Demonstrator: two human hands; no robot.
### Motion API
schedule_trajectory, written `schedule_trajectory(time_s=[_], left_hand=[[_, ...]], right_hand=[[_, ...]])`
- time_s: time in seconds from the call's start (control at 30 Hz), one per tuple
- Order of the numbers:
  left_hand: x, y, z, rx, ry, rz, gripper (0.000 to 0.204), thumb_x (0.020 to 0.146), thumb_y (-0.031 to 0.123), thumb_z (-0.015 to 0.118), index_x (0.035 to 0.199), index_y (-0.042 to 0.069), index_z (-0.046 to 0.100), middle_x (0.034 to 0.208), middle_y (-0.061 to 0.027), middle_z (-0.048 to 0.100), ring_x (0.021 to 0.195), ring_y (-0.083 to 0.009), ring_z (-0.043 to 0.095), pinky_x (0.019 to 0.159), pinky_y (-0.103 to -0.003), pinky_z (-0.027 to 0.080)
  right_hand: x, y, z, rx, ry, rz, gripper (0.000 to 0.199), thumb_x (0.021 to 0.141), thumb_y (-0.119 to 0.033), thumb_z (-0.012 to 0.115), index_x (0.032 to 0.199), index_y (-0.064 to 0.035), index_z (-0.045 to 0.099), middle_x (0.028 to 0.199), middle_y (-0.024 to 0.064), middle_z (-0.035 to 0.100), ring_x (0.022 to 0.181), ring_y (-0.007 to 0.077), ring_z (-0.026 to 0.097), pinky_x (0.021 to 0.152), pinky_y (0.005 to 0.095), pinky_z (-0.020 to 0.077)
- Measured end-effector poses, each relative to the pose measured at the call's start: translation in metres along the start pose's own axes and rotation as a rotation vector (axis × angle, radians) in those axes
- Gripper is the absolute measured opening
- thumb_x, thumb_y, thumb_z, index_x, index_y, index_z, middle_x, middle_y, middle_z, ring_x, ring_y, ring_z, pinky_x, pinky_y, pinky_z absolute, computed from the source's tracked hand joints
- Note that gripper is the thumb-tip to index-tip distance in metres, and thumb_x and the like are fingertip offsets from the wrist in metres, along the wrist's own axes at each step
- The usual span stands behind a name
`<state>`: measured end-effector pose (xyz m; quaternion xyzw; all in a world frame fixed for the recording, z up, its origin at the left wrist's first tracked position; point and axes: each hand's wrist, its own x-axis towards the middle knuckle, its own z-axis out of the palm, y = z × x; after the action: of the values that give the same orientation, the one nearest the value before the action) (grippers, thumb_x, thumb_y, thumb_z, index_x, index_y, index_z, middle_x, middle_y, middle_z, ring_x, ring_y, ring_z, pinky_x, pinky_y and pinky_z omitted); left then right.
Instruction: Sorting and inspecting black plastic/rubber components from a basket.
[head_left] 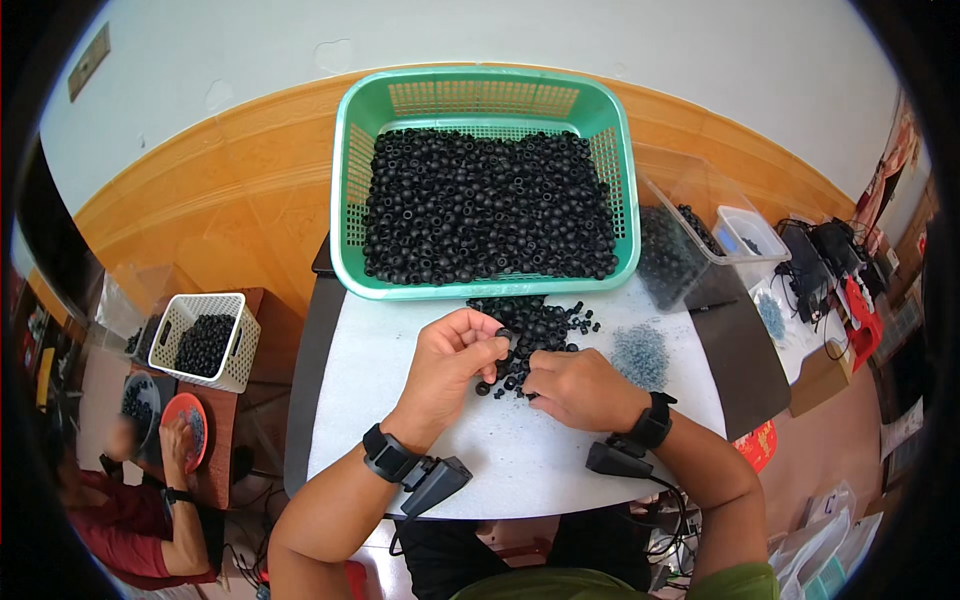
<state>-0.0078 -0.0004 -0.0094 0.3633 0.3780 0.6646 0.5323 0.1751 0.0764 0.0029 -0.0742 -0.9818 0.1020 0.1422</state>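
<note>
My left hand point(455, 360) is raised a little over the white table point(400, 350), its fingertips pinching one small black ring point(505, 338). My right hand point(575, 388) rests knuckles-up on the table at the near edge of a loose pile of black rings point(535, 322), fingers curled down among them; whether it grips one is hidden. A small heap of grey-blue metal parts point(640, 352) lies just right of that hand. Behind the pile stands a green plastic basket point(480, 85) filled with many more black rings. Both wrists carry black bands with attached devices.
A clear plastic box point(690, 250) with dark parts stands right of the basket, by cables and chargers point(820, 265). At the left, another person point(130, 520) works at a low table with a white basket of black rings point(205, 342) and a red dish point(185, 425).
</note>
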Motion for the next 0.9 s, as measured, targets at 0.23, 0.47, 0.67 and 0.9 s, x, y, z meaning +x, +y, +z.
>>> schedule_trajectory(time_s=[0.23, 0.47, 0.67, 0.9], left_hand=[[0.000, -0.001, 0.000, 0.008, -0.047, -0.004, 0.008, 0.082, 0.000, 0.060, 0.090, 0.002, 0.058, 0.073, -0.0046, 0.061, 0.056, -0.0079, 0.054, 0.052, -0.022, 0.045], [-0.006, -0.005, 0.007, 0.093, -0.156, -0.090, 0.010, 0.082, 0.001, 0.062, 0.092, 0.001, 0.059, 0.076, -0.0055, 0.063, 0.060, -0.0084, 0.056, 0.056, -0.021, 0.046], [-0.011, -0.006, 0.016, 0.121, -0.229, -0.111, 0.011, 0.081, 0.001, 0.064, 0.092, 0.002, 0.061, 0.078, -0.0059, 0.065, 0.063, -0.0084, 0.057, 0.058, -0.021, 0.047], [-0.013, -0.009, 0.018, 0.122, -0.185, -0.108, 0.011, 0.080, -0.003, 0.066, 0.088, 0.002, 0.061, 0.075, -0.0017, 0.062, 0.060, -0.0070, 0.056, 0.057, -0.020, 0.046]], right_hand=[[-0.004, 0.005, -0.006, 0.224, 0.120, 0.049, 0.009, 0.075, -0.003, 0.060, 0.084, -0.0022, 0.058, 0.080, 0.0081, 0.053, 0.068, 0.0237, 0.058, 0.059, 0.0336, 0.0483], [-0.006, 0.004, -0.028, 0.771, 0.224, 0.225, 0.018, 0.081, 0.005, 0.054, 0.097, -0.0010, 0.059, 0.081, 0.0077, 0.051, 0.066, 0.0176, 0.055, 0.058, 0.0286, 0.0452], [-0.005, 0.001, -0.028, 0.624, 0.282, 0.078, 0.020, 0.080, 0.007, 0.054, 0.098, 0.0009, 0.061, 0.087, 0.0082, 0.054, 0.069, 0.0140, 0.055, 0.058, 0.0249, 0.0471], [-0.004, -0.003, -0.024, 0.426, 0.342, 0.003, 0.020, 0.079, 0.003, 0.057, 0.098, -0.0022, 0.059, 0.084, 0.0095, 0.052, 0.074, 0.0227, 0.054, 0.062, 0.0303, 0.0449]])
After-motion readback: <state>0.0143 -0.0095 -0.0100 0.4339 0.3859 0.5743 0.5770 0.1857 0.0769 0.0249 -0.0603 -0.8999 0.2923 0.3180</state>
